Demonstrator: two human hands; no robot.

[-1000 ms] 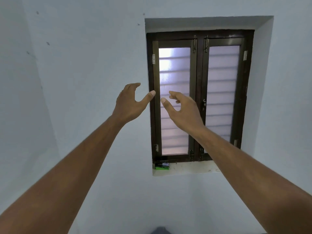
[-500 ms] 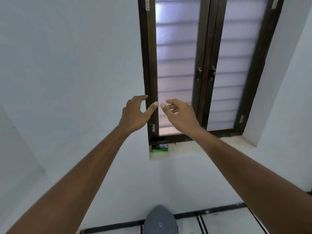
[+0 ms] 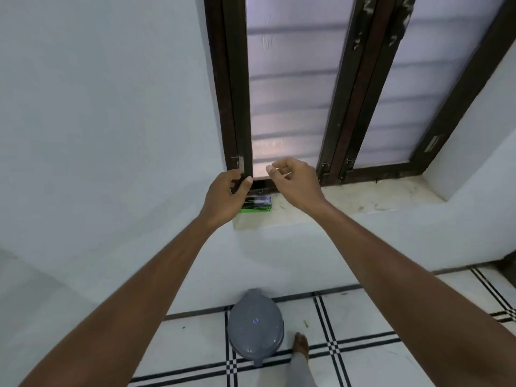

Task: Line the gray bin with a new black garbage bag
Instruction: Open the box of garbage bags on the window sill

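Note:
A gray bin [image 3: 255, 326] with its lid down stands on the tiled floor against the white wall. Above it, a green and black box [image 3: 258, 204] lies at the left end of the window sill [image 3: 363, 203]; no black bag is visible. My left hand [image 3: 226, 198] hovers just left of and partly over the box, fingers curled, holding nothing. My right hand [image 3: 293, 181] is raised just right of the box, fingers loosely bent, empty.
A dark-framed window [image 3: 329, 88] with frosted panes rises behind the sill. A bare foot [image 3: 301, 346] stands right of the bin on white tiles with black stripe lines. White walls surround the recess.
The view has tilted down, bringing the whole bin and floor into sight. Both hands have come down from in front of the window panes to the sill beside the box.

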